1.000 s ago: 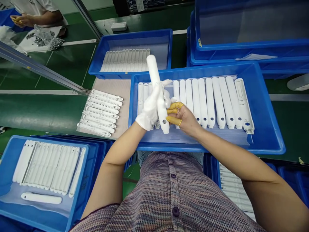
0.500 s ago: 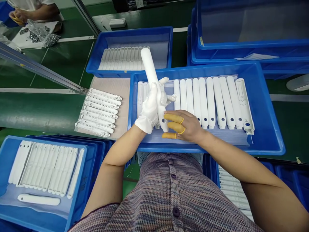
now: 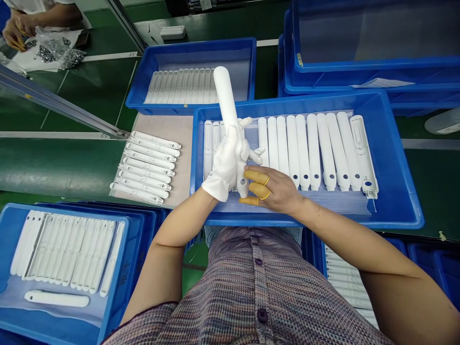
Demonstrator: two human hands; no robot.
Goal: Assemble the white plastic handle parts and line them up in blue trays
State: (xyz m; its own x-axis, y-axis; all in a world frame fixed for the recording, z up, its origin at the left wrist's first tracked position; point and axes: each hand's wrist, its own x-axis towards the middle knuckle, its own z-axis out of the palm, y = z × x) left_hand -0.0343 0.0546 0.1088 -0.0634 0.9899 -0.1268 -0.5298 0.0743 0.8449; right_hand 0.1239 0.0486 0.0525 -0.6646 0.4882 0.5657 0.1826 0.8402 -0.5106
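Plastic bars (image 3: 312, 148) lie in a crate (image 3: 398, 163), with another crate (image 3: 190, 50) behind it.

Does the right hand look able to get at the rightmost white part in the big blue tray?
Probably yes. The right hand is over the blue tray and that part lies uncovered. Only low white bars lie between; the left hand and its bar are further left.

1. A long white plastic bar (image 3: 223, 96) is gripped, tilted, in the white-gloved left hand (image 3: 225, 165).
2. The right hand (image 3: 276, 189) is held just beside the bar's lower end, its fingers (image 3: 257, 178) capped in yellow finger cots.
3. Further white bars (image 3: 302, 148) are laid side by side in a blue plastic tray (image 3: 287, 103) beneath both hands.
4. A co-worker's hand (image 3: 14, 33) is seen at the far upper left, beyond the green bench (image 3: 53, 163).
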